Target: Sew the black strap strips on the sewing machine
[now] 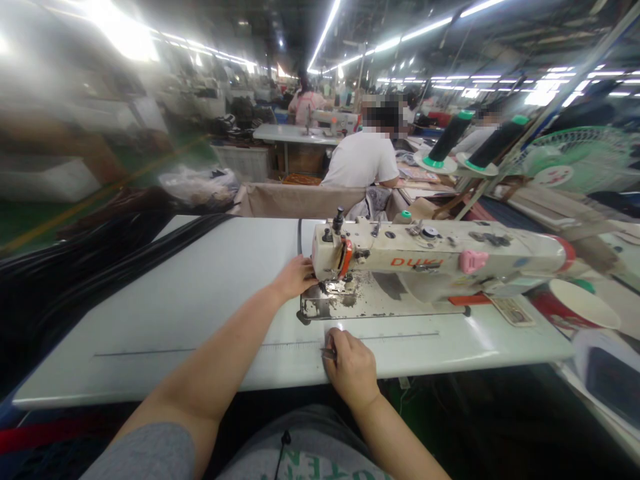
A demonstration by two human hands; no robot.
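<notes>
A white sewing machine (380,257) stands on a pale table. My left hand (296,277) is at the left side of its head, beside the needle area, with the fingertips partly hidden. A narrow dark strip (300,235) runs from the table's back edge to these fingers, which look closed on it. In front of the machine bed, my right hand (353,365) is closed in a pinch. A small dark, flat piece (329,353) sticks out to the left between its thumb and fingers; its kind is unclear.
Long black strips (170,250) hang over the table's left side. A ruler scale (390,339) marks the table front. Two black thread cones (450,140) stand behind the machine. A fabric-lined bin (300,198) and a person in a white shirt (361,157) are beyond.
</notes>
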